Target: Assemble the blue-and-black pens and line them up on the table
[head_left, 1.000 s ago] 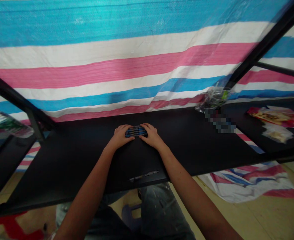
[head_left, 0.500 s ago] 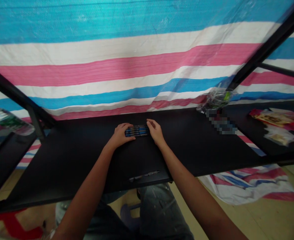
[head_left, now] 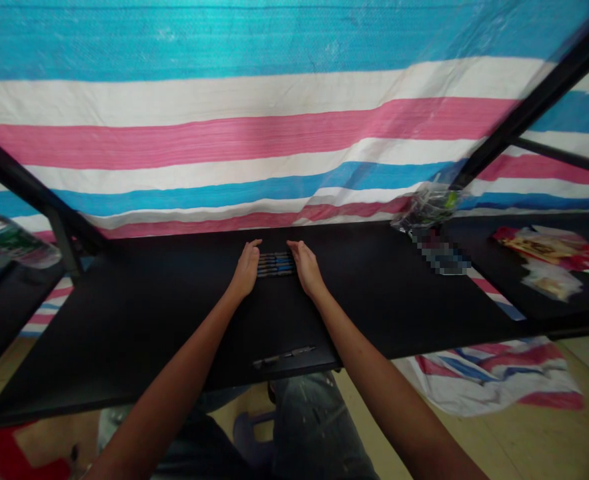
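A row of several dark pens with blue parts [head_left: 275, 265] lies side by side on the black tabletop [head_left: 174, 300]. At the row's left end, my left hand [head_left: 247, 269] stands on edge with its fingers stretched forward and its palm turned to the pens. Facing it, my right hand [head_left: 306, 265] is held the same way at the right end, fingers straight, the pen tips partly hidden behind it. Neither hand is wrapped round a pen. One single pen [head_left: 284, 357] rests apart, near the table's front edge between my forearms.
Clear plastic wrapping [head_left: 430, 205] sits at the back right, beside a pixelated patch. On the right table lie a red and yellow packet [head_left: 549, 245] and a small clear bag [head_left: 553, 280]. At far left is a plastic bottle [head_left: 14, 239]. A striped sheet [head_left: 274, 147] hangs behind.
My left hand's fingers and thumb have gone from gripping around the row's left end to lying straight along it. The right hand has flattened against the other end. The single pen stays on the table.
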Available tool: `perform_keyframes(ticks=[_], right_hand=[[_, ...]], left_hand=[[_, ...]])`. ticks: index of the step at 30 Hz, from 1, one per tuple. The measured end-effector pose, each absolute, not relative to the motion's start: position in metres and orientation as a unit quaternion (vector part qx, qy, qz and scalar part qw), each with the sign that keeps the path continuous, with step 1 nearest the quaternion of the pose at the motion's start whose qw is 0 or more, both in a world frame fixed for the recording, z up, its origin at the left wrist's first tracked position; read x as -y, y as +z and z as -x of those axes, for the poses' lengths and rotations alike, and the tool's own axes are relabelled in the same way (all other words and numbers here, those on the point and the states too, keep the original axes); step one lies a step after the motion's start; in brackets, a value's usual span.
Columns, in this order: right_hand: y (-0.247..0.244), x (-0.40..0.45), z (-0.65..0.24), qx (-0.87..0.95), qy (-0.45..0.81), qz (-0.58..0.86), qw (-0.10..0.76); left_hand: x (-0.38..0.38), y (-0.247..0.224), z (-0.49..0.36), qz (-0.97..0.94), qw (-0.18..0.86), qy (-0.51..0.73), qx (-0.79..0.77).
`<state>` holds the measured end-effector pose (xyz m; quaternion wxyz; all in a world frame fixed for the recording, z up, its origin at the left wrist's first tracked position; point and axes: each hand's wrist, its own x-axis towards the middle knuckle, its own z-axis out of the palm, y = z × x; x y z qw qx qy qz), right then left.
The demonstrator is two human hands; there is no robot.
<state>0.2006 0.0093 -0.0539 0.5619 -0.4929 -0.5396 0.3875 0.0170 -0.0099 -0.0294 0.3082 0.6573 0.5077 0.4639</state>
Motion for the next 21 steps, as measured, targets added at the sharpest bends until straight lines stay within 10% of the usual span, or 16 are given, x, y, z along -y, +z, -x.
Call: perform_keyframes(ticks=[21], right_hand=[[-0.042, 0.002, -0.202, 0.565, 0.387, 0.514, 0.516]], left_hand=[[0.005, -0.031, -0.012, -0.577, 0.406, 0.498, -0.504]])
